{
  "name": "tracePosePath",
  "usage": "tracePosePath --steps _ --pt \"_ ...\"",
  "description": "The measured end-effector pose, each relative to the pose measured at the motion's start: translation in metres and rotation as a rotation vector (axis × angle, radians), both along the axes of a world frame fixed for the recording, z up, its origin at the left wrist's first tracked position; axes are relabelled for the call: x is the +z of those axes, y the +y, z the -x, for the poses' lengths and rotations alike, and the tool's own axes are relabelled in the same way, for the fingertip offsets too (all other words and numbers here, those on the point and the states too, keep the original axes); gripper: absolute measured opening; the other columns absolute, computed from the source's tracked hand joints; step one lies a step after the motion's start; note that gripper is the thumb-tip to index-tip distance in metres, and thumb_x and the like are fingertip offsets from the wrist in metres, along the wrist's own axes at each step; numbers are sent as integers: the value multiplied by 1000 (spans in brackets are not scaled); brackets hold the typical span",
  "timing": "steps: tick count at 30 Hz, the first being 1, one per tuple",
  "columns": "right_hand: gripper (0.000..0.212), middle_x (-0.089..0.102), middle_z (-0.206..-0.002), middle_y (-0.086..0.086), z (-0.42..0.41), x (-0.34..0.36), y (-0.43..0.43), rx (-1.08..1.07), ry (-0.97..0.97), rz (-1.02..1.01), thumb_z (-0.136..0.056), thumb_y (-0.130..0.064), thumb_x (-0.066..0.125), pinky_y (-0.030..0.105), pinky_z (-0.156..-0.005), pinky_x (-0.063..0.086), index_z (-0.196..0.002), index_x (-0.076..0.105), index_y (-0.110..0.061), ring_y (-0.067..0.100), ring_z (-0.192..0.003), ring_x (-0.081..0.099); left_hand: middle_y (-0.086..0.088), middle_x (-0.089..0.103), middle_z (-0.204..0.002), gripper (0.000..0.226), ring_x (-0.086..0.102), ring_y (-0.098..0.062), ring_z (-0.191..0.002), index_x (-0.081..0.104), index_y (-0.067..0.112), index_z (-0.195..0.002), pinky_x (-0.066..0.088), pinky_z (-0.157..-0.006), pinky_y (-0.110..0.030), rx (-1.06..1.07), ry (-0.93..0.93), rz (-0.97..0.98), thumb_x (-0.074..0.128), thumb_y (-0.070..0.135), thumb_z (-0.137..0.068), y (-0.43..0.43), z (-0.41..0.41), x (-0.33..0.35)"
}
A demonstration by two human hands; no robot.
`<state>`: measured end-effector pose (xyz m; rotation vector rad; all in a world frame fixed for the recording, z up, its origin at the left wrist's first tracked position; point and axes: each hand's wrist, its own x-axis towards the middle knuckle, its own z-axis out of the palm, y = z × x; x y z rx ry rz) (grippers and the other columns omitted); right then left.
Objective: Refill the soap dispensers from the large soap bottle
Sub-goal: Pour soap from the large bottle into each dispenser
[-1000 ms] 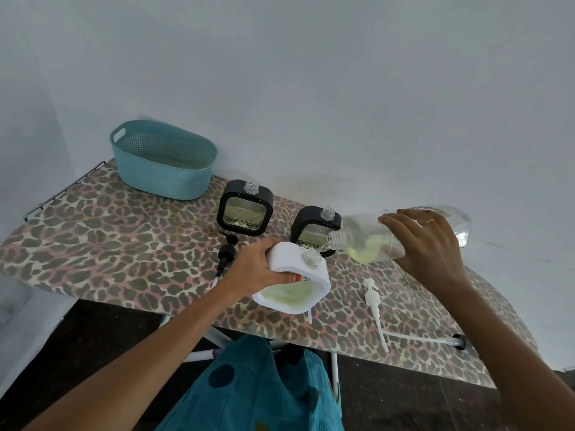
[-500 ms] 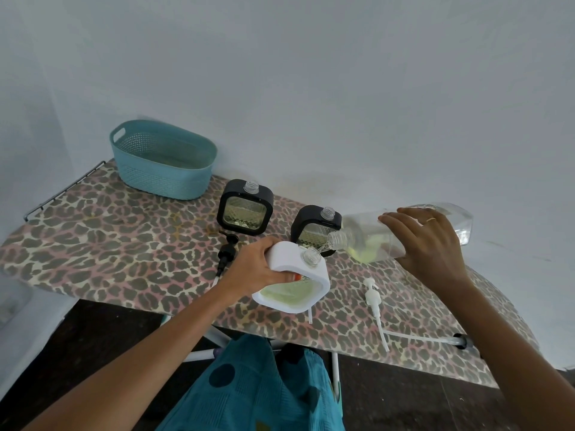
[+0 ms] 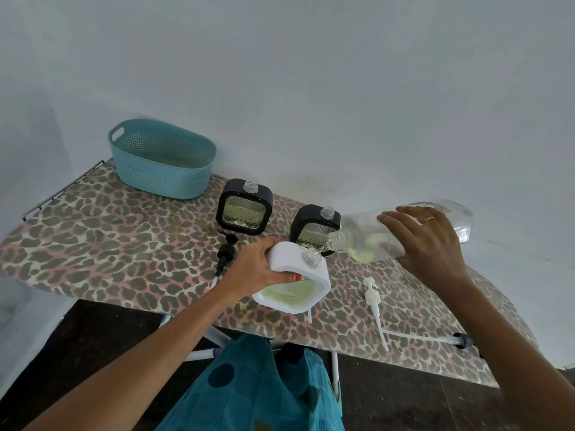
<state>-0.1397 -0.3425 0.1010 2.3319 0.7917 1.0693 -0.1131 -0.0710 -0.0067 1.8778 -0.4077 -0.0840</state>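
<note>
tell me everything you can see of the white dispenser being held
The white dispenser is a squarish, round-cornered block, seemingly white plastic, with a clear window showing pale yellow-green liquid. Its clear threaded neck is open, no pump fitted. It is tilted, window toward the camera, near the front edge of the ironing board. The left hand grips one top corner; the mouth of the large bottle sits right by the neck.

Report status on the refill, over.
Left hand grips white dispenser, tilted. Right hand tips large soap bottle, mouth at dispenser's neck. Right black dispenser close behind the pour, uncapped.
</note>
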Motion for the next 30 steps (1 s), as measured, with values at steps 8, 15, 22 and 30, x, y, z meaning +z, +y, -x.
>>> tracePosePath --steps 8,15,22,30 --pt "47 72 -93 4 0 3 3 7 5 31 -57 -4 85 37 -73 49 -98 63 -10 29 -87 68 3 58 -93 55 55 -15 -87 58 11 -107 45 -69 -16 1 -10 -8 84 23 -60 0 1 0" --pt "53 71 -96 2 -2 1 0 1 11 63 -58 -6 84 37 -76 48 -102 55 -13 29 -90 67 3 57 -92 54 55 -15 -86 58 11 -106 44 -69 -15 6 -20 -10 83 22 -60 0 1 1" --pt "53 71 -95 1 -4 0 1 7 -13 73 -59 -6 84 37 -78 41 -103 55 -13 29 -91 67 2 58 -93 56 56 -15 -87 57 11 -108 45 -69 -16 -1 -4 -9 84 22 -60 1 1 -1" --pt "49 71 -95 3 -4 5 4 33 -11 99 -60 -4 83 38 -79 41 -101 58 -12 30 -90 68 2 58 -96 59 55 -14 -88 57 10 -111 42 -68 -12 -3 -14 -20 83 23 -60 0 1 -2"
